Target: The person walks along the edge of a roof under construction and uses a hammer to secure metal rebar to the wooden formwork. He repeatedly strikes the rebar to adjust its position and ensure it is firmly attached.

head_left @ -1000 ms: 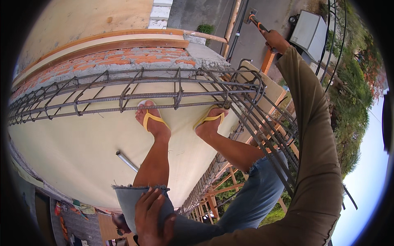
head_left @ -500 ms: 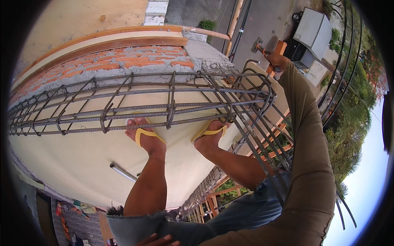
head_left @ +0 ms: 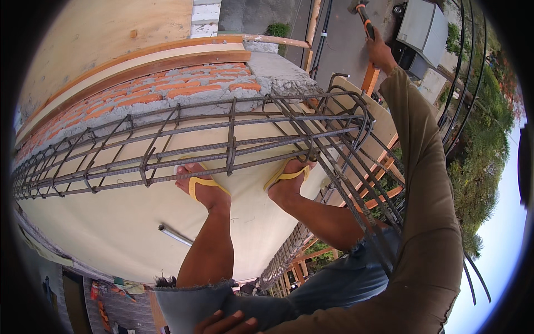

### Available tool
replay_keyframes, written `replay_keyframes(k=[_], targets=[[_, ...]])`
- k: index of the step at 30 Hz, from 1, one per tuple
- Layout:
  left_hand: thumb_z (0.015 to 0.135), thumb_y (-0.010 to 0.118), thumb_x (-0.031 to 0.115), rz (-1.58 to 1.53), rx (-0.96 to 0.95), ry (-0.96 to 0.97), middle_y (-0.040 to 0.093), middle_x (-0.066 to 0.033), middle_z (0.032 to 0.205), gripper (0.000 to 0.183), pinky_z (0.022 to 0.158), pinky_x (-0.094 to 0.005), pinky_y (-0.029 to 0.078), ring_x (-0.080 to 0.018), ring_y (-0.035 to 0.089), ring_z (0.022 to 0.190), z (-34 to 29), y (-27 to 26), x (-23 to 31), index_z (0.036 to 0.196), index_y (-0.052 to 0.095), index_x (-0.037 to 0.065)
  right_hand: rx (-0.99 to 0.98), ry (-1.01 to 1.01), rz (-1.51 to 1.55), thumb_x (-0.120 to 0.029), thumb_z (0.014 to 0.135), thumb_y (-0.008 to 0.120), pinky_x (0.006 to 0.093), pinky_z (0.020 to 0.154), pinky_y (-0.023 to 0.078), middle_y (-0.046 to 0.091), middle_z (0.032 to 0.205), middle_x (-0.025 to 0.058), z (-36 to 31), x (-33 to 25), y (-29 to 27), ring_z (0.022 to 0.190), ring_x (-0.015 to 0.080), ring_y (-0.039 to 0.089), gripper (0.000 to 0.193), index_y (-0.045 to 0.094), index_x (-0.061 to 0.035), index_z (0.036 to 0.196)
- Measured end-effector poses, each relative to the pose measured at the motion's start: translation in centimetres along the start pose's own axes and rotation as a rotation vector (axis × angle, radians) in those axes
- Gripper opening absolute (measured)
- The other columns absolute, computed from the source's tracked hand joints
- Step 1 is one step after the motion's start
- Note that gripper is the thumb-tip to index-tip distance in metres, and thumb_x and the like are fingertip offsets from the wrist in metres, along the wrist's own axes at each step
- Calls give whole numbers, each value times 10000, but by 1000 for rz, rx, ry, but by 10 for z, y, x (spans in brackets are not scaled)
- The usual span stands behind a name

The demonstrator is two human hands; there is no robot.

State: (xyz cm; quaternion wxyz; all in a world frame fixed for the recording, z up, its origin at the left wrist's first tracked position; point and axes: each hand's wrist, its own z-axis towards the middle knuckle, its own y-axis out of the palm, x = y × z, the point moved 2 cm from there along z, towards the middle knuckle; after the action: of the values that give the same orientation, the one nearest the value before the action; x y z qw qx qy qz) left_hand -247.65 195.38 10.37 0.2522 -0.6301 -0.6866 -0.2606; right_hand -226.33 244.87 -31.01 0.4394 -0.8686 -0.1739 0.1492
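Orange-and-black hammer (head_left: 362,16), one o'clock: likely hard, heavy-headed, best held by its handle (head_left: 367,26). Right hand (head_left: 380,53) has fingers wrapped there; left hand (head_left: 229,323), six o'clock, has fingers slightly apart.

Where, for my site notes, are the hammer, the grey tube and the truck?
Hammer (head_left: 365,19): head view, on its handle.
Grey tube (head_left: 176,235): head view, midway along it.
Truck (head_left: 420,26): head view, on its pale cargo box.

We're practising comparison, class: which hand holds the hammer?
The right hand, up near the top edge, grips the hammer; the left hand, low by the jeans, doesn't.
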Motion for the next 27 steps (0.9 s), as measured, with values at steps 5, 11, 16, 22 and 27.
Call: replay_keyframes(k=[5, 11, 16, 22, 27], targets=[[851, 603, 318, 134, 47, 115, 614, -172, 1185, 447, 941, -516, 435, -367, 572, 1120, -23, 8, -32, 1188, 597, 25, -613, 167, -257, -312, 955, 470, 369, 423, 447, 607, 676, 136, 41, 66, 13, 505, 222, 608, 360, 527, -64, 1209], [846, 622, 304, 261, 75, 10, 630, -143, 1101, 473, 869, -481, 455, -327, 594, 1041, -41, 34, -21, 1239, 560, 48, -165, 75, 362, -274, 967, 487, 379, 379, 403, 503, 610, 87, -18, -63, -88, 438, 183, 477, 309, 494, 18, 1067], [869, 613, 226, 476, 181, -51, 646, -162, 910, 312, 765, -444, 460, -323, 623, 883, -53, 67, -32, 1112, 582, 33, -108, 219, 1063, -219, 897, 675, 312, 430, 461, 522, 642, 58, -108, -223, -97, 497, 138, 505, 261, 539, -23, 793], [849, 624, 198, 586, 416, -22, 638, -172, 954, 326, 851, -475, 430, -343, 589, 952, -88, 124, -59, 1124, 576, 30, -487, 273, 1793, -97, 879, 599, 347, 406, 464, 521, 633, 74, -346, -401, -131, 512, 171, 523, 155, 510, -2, 794], [837, 628, 160, 546, 546, 79, 634, -174, 1001, 332, 946, -469, 395, -336, 558, 1042, -188, 141, -15, 1129, 585, 7, -699, 44, 1580, -148, 908, 586, 312, 417, 464, 491, 692, 60, -568, -389, -232, 509, 124, 514, 198, 440, -22, 953]])
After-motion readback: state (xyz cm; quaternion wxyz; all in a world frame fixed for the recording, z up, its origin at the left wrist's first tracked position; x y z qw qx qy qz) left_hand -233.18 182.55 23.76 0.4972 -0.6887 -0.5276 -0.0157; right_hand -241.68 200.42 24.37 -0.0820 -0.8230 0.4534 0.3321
